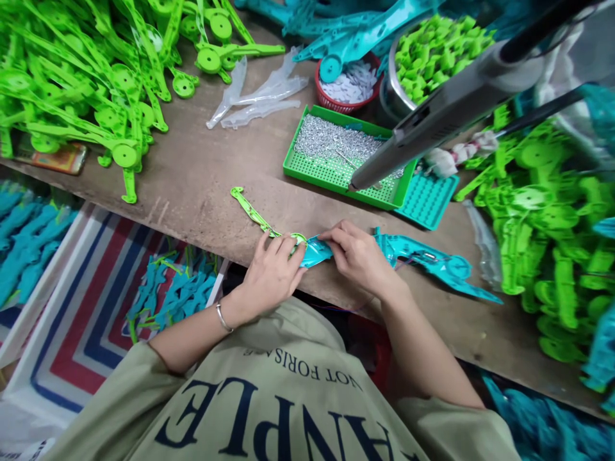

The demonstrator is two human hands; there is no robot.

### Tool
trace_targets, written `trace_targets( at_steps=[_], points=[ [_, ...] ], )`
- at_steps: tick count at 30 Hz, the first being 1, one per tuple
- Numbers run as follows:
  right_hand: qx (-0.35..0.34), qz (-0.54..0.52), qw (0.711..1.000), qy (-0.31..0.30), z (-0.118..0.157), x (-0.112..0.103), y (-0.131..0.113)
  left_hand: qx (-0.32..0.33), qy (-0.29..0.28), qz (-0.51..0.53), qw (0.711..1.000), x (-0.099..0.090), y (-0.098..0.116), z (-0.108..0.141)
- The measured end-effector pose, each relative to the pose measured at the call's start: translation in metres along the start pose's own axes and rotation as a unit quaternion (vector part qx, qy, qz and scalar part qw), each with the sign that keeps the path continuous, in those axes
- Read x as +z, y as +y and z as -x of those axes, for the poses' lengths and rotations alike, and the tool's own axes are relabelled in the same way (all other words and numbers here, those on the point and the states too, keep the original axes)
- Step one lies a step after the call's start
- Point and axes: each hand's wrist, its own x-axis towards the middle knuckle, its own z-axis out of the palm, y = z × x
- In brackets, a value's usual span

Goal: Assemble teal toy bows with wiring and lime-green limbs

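Note:
A long teal plastic shell (423, 250) lies along the near edge of the wooden bench, with a narrow lime-green plastic part (252, 208) at its left end. My left hand (271, 269) presses over the round end of the green part where it meets the teal shell, fingers curled onto them. At the shell's middle, my right hand (358, 253) has thumb and fingers pinched together on it; anything small between the fingertips is hidden. A thin wire shows beside the shell, right of my right hand.
A grey electric screwdriver (432, 109) hangs above a green tray (293, 163) of small screws. Behind stand a red basket (336, 104) of white pieces and a metal bowl (391, 77) of green pieces. Green parts (86, 83) heap left and right; clear plastic pieces (269, 89) lie between.

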Motion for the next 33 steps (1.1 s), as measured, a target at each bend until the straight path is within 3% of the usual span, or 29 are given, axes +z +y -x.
trace_targets(
  at_steps=[6,11,20,27,33],
  points=[
    [0.014,0.019,0.998,-0.055,0.002,-0.005,-0.003,-0.010,-0.027,-0.016,0.999,-0.009,0.002,-0.005],
    [0.015,0.052,0.997,-0.047,-0.001,-0.004,0.001,-0.005,-0.047,-0.042,0.998,-0.014,0.005,-0.006],
    [-0.017,0.007,0.999,-0.044,-0.002,-0.005,0.007,-0.013,-0.085,-0.073,0.994,-0.020,0.013,-0.009],
    [-0.016,0.051,0.997,-0.050,-0.003,-0.007,0.003,-0.015,-0.126,-0.089,0.988,-0.023,0.019,-0.014],
    [-0.016,0.089,0.995,-0.047,-0.003,-0.005,0.002,-0.017,-0.117,-0.090,0.989,-0.021,0.021,-0.015]
  ],
)
